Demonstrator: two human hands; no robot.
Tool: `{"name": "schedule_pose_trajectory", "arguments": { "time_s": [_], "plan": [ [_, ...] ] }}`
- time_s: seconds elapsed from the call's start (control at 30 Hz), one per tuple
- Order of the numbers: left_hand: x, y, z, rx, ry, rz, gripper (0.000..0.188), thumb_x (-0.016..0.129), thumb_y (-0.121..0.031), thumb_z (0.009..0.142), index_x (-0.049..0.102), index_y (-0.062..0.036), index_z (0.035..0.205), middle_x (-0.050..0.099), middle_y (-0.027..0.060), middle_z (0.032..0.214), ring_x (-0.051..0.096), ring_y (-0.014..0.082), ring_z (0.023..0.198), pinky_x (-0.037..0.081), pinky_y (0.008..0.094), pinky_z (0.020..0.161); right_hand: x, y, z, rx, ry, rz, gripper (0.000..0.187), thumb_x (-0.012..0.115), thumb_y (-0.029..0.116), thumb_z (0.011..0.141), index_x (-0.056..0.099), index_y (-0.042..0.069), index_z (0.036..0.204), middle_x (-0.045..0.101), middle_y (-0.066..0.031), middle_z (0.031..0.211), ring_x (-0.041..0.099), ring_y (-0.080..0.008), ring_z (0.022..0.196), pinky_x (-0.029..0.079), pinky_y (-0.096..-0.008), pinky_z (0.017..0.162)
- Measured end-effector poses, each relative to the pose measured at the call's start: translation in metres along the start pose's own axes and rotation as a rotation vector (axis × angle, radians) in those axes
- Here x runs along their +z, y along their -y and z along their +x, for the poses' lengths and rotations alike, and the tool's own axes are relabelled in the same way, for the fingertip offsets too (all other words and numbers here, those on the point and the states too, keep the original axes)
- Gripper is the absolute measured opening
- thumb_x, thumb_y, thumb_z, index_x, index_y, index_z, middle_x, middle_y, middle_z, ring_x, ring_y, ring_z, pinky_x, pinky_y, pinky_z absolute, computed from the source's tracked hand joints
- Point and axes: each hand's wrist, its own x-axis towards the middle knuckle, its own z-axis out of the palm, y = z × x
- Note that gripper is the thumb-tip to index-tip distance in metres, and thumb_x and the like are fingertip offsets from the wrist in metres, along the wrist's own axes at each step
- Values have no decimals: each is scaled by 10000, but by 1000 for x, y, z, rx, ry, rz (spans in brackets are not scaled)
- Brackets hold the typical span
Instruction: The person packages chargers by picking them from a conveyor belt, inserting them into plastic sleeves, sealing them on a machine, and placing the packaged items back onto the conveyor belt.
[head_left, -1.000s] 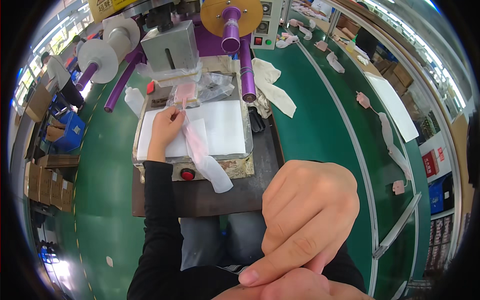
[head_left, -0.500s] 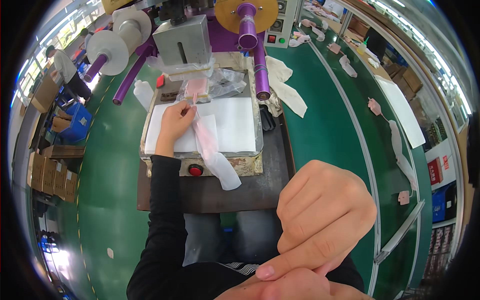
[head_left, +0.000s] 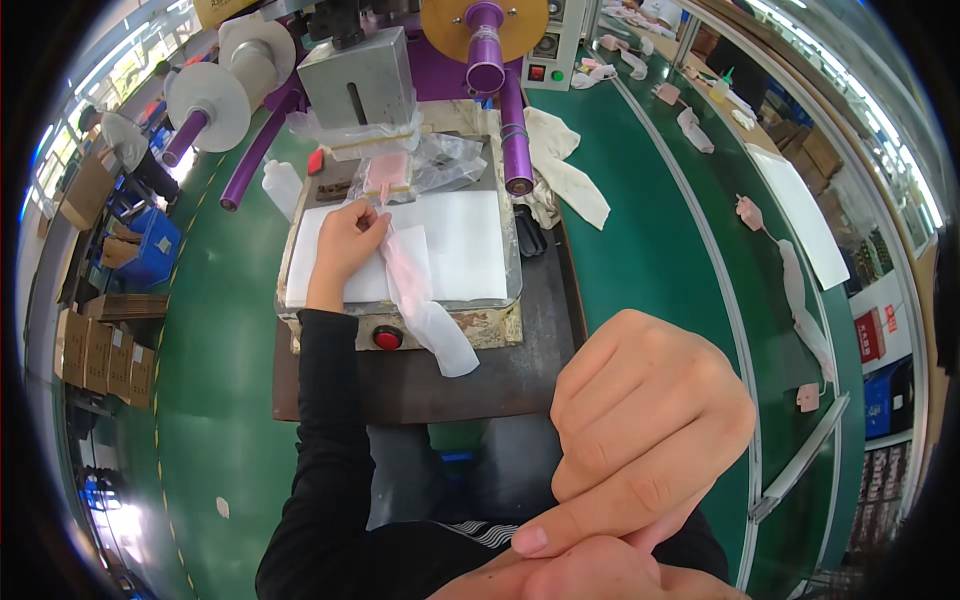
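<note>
My left hand (head_left: 350,245) pinches the thin pink neck (head_left: 385,207) of a pink piece between thumb and fingertips. The piece's square pink end (head_left: 387,172) lies on the bed below the grey press head (head_left: 358,90). From my fingers, its long tail in a translucent white sleeve (head_left: 415,290) trails toward me across a white sheet (head_left: 465,245) and over the bed's front edge. Close to the camera, my right hand (head_left: 650,410) is raised away from the machine, fingers curled and index finger extended along the front. Nothing shows in it; its palm is hidden.
A red button (head_left: 387,337) sits on the machine's front. Purple rollers (head_left: 515,140) and a white film reel (head_left: 208,105) flank the press. A white bottle (head_left: 282,187) stands at left. Similar pink pieces (head_left: 750,212) lie on the green conveyor at right. A person (head_left: 125,145) stands far left.
The view has shifted slightly, so the machine appears a little farther left and higher. Both hands keep nearly the same pose, the left still pinching the pink piece.
</note>
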Motion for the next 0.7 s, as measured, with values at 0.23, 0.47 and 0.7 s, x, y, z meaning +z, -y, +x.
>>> {"name": "schedule_pose_trajectory", "arguments": {
  "time_s": [0.23, 0.47, 0.7],
  "plan": [
    [0, 2, 2, 2, -5, -18, 288, 786, -228, 853, 636, 3, 769, 595, 68, 632, 519, 162, 572, 432, 325, 564, -5, 1, 3, 14, 14, 3, 198, 767, 147, 906, 788, -50, 909, 652, -65, 657, 488, -105, 423, 280, -234, 387],
    [-2, 1, 3, -11, 5, 4, 292, 781, -234, 856, 635, 4, 771, 609, 74, 639, 530, 172, 577, 428, 330, 565, -11, 0, 6, 27, 38, 16, 197, 772, 145, 903, 787, -51, 913, 654, -65, 660, 493, -105, 429, 283, -232, 390],
    [0, 4, 3, 7, 9, -15, 303, 748, -218, 909, 609, 18, 779, 553, 35, 649, 471, 115, 616, 390, 305, 572, -9, -1, 7, 11, 29, 6, 225, 766, 172, 928, 785, -51, 911, 654, -68, 663, 494, -101, 428, 291, -231, 388]
  ]
}}
